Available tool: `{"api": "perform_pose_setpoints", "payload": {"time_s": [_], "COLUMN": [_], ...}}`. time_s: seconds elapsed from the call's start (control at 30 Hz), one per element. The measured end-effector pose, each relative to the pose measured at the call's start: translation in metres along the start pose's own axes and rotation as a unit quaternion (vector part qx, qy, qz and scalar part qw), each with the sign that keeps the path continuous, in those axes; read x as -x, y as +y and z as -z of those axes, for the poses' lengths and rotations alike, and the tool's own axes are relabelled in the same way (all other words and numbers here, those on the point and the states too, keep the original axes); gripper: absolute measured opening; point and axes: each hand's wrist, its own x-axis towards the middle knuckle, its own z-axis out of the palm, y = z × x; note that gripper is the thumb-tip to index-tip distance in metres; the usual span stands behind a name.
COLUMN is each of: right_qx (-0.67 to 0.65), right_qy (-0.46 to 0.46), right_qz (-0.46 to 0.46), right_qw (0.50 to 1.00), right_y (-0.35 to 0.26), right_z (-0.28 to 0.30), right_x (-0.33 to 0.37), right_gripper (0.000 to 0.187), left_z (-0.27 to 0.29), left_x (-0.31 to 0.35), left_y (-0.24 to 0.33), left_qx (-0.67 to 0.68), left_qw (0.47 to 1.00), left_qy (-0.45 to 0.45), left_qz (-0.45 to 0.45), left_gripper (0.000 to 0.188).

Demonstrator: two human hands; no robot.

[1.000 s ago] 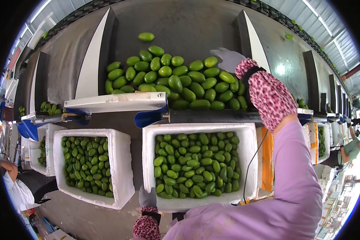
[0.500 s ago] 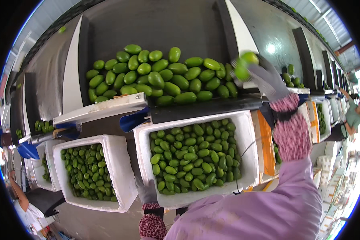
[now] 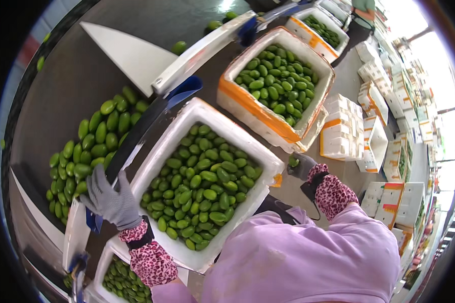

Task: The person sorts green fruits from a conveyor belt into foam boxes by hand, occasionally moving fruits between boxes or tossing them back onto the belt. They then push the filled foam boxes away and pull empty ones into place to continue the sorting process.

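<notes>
My left hand point(image 3: 111, 199), in a grey glove, has its fingers spread at the near end of a pile of smooth green oval fruits point(image 3: 98, 136) on the dark sorting surface. Its fingertips reach the pile's edge; whether they touch a fruit I cannot tell. Out to the right, my right hand point(image 3: 303, 166) is closed around a green fruit point(image 3: 293, 161), low beside a corner of the white foam box point(image 3: 273, 166). Between my hands, that box holds many loose green fruits point(image 3: 197, 182).
Another foam box point(image 3: 227, 96) with orange tape, filled with fruit, stands beyond the middle one. White dividers point(image 3: 131, 55) and a dark padded lip point(image 3: 136, 136) edge the sorting surface. Stacked foam boxes point(image 3: 343, 129) stand on the right. A person point(image 3: 364, 10) is at the far top.
The view has swung right. My right hand has come away from the sorting surface and down to the box's right side. My left hand has moved from the box's rim to the fruit pile.
</notes>
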Motion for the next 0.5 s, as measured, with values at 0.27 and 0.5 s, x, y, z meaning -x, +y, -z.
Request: {"api": "perform_pose_setpoints", "payload": {"time_s": [0.27,0.5], "right_qx": [-0.386,-0.194], "right_qy": [0.394,-0.14], "right_qz": [-0.429,-0.344], "right_qw": [0.715,0.908], "right_y": [0.02,-0.083], "right_z": [0.087,0.005], "right_x": [-0.042,-0.036], "right_gripper": [0.061,0.044], "left_z": [0.003,0.03], "left_x": [-0.008,-0.055], "left_y": [-0.005,-0.003], "left_qx": [0.049,0.135], "left_qw": [0.998,0.937], "left_qy": [-0.035,-0.323], "left_qz": [0.001,0.004], "left_gripper": [0.051,0.053]}}
